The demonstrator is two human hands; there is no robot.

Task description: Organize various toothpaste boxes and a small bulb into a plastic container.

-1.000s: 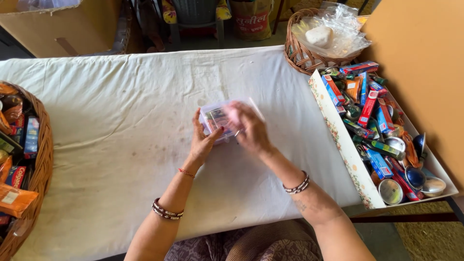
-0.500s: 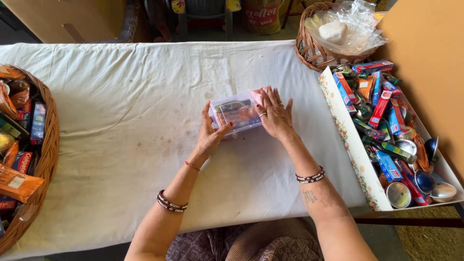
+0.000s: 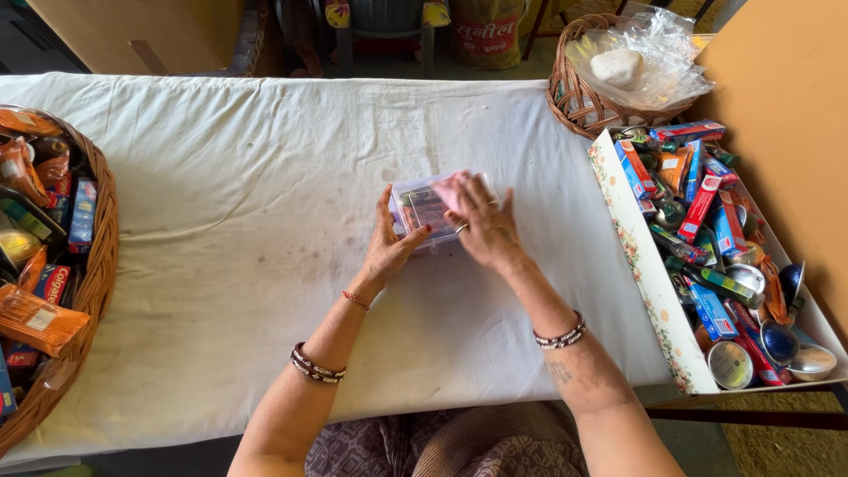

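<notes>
A small clear plastic box (image 3: 424, 210) sits near the middle of the white-clothed worktop (image 3: 221, 194), packed with small items too blurred to name. The left hand (image 3: 389, 247) clasps its near left side, fingers closed against the wall; the right hand (image 3: 484, 225) lies flat across the lid, fingers spread and pressing. If the pressure falls unevenly, the lid could seat crooked or the box skid on the loose cloth. A wicker basket (image 3: 88, 291) of packets stands far left, a shallow cardboard tray (image 3: 649, 283) of tubes and tins at right.
</notes>
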